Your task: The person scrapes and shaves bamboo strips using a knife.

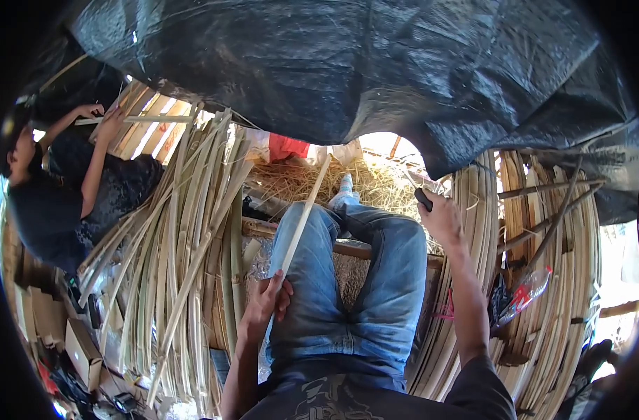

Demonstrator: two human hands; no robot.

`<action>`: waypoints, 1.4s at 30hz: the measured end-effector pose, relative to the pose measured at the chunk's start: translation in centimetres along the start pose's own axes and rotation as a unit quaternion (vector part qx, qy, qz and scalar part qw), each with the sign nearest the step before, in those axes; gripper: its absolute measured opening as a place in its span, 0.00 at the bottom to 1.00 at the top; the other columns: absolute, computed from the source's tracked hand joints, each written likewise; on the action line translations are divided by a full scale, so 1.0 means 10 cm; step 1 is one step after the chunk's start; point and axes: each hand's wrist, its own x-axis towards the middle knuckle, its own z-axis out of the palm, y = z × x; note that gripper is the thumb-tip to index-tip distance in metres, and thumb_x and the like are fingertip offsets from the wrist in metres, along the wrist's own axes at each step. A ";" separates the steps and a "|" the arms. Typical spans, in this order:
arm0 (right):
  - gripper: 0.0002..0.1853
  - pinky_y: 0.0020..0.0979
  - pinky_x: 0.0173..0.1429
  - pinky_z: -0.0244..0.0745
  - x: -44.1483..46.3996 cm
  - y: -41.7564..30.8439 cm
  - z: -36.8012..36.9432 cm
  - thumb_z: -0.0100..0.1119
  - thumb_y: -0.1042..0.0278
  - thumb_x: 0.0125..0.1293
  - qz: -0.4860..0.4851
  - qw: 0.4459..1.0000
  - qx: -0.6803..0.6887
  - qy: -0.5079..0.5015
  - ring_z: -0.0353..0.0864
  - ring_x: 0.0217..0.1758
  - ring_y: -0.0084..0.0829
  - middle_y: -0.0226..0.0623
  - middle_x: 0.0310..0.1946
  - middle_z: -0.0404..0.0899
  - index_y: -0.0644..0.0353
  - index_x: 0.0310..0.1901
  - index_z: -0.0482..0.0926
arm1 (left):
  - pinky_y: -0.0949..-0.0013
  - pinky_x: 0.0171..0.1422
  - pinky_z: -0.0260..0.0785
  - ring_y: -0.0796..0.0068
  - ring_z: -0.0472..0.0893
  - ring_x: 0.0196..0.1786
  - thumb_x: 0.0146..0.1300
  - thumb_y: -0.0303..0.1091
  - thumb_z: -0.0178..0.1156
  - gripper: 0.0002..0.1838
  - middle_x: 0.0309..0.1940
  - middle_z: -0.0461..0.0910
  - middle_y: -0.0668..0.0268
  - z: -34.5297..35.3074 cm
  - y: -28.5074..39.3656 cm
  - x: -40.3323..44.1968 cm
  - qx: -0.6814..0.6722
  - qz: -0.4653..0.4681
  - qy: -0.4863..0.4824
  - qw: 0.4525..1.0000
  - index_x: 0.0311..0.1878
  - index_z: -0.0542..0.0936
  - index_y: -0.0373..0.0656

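A pale, narrow bamboo strip (307, 210) slants over the left thigh of the jeans, its lower end in my left hand (269, 297), whose fingers are closed round it. My right hand (444, 220) is raised beyond the right knee, wrapped round the black handle of a knife (423, 199). The thin blade points up and to the left, apart from the strip. Loose shavings (386, 185) lie on the ground past my feet.
Long bamboo strips (186, 259) are heaped at my left, and more stacked strips (470, 231) stand at my right. A co-worker (60, 189) sits at far left holding a strip. Dark plastic sheeting (298, 63) hangs low ahead. A plastic bottle (533, 290) lies at right.
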 end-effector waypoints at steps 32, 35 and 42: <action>0.13 0.28 0.26 0.72 -0.01 0.13 0.56 0.65 0.60 0.71 0.089 0.937 0.275 -0.196 0.76 0.19 0.19 0.33 0.24 0.83 0.60 0.49 0.87 | 0.69 0.18 0.64 0.75 0.71 0.15 0.76 0.67 0.44 0.36 0.15 0.69 0.68 -0.08 -0.10 0.17 -0.017 -0.045 -0.034 0.998 0.34 0.77 0.39; 0.14 0.43 0.45 0.79 0.16 0.02 1.02 0.67 0.58 0.65 0.004 0.985 0.131 -0.116 0.87 0.37 0.47 0.47 0.30 0.86 0.60 0.44 0.87 | 0.70 0.19 0.63 0.76 0.71 0.15 0.76 0.66 0.45 0.35 0.15 0.70 0.68 -0.05 -0.07 0.13 -0.024 -0.036 -0.026 0.999 0.34 0.77 0.39; 0.18 0.43 0.52 0.80 0.31 -0.35 1.38 0.67 0.57 0.63 0.036 0.972 0.122 -0.199 0.89 0.42 0.47 0.48 0.37 0.88 0.61 0.48 0.88 | 0.71 0.18 0.64 0.76 0.71 0.17 0.76 0.66 0.47 0.34 0.16 0.69 0.68 -0.09 -0.13 0.16 -0.046 -0.038 -0.017 0.998 0.34 0.77 0.39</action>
